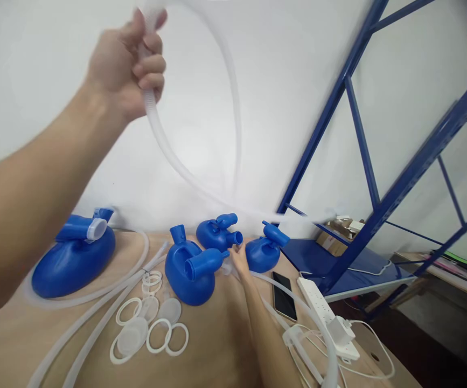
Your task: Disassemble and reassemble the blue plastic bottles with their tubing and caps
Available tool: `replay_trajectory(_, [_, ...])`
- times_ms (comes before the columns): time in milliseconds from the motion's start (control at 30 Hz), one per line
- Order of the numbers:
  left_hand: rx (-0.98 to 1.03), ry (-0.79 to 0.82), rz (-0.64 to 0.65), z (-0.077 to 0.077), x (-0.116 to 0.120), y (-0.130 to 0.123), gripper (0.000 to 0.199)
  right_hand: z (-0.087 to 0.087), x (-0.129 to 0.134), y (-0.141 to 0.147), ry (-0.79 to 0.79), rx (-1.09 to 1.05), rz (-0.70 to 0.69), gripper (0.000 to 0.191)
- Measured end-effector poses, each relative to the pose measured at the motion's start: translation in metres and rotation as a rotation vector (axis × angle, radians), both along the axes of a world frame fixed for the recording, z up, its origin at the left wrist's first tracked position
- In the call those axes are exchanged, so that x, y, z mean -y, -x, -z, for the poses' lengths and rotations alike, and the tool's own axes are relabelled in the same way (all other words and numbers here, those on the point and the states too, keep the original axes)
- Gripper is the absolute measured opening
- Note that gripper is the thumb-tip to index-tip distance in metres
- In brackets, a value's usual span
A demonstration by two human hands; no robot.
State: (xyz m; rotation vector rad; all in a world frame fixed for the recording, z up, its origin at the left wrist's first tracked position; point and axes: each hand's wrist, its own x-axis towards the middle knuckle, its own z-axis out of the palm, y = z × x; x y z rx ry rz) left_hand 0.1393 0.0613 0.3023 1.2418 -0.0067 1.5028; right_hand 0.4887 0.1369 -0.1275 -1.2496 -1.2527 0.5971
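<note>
My left hand (144,64) is raised at the upper left, its fingers wrapped around a translucent ribbed hose (162,137). The hose loops above the hand and back down, with a blurred length stretching right. Low in the middle, my right hand (239,260) is among the blue plastic bottles, close to the spout of the rear bottle (210,235). Its fingers are partly hidden, and a translucent piece (225,267) lies against it. Left of this hand is a blue bottle (188,272) with a handle and wide spout; another blue bottle (262,254) stands on its right.
A larger-looking blue bottle (74,264) with a whitish cap stands at left. Coiled hoses (96,318), white rings (159,335) and translucent discs (133,335) lie in front. On the right are a phone (284,296), a power strip (318,302) with cables, and a blue metal rack (362,134).
</note>
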Motion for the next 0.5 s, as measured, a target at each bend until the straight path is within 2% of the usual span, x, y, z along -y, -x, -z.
replay_trajectory(100, [-0.012, -0.036, -0.072, 0.003, 0.019, 0.028, 0.029, -0.034, -0.006, -0.011, -0.009, -0.042, 0.098, 0.078])
replay_trajectory(200, [-0.081, -0.041, -0.071, 0.01, 0.039, 0.046, 0.035, -0.086, -0.021, -0.008, -0.058, -0.033, 0.076, 0.104])
replay_trajectory(267, [-0.136, -0.057, -0.052, 0.015, 0.053, 0.052, 0.044, -0.125, -0.034, 0.0, -0.078, 0.008, 0.019, 0.113])
replay_trajectory(333, [-0.19, -0.081, -0.053, 0.019, 0.066, 0.056, 0.05, -0.158, -0.046, 0.009, -0.04, 0.073, -0.099, 0.104])
replay_trajectory(400, [-0.257, -0.1, -0.075, 0.024, 0.074, 0.057, 0.055, -0.181, -0.054, 0.017, 0.037, 0.145, -0.216, 0.08])
replay_trajectory(500, [-0.356, -0.058, -0.11, 0.037, 0.079, 0.057, 0.066, -0.189, -0.053, 0.022, 0.127, 0.23, -0.332, 0.054])
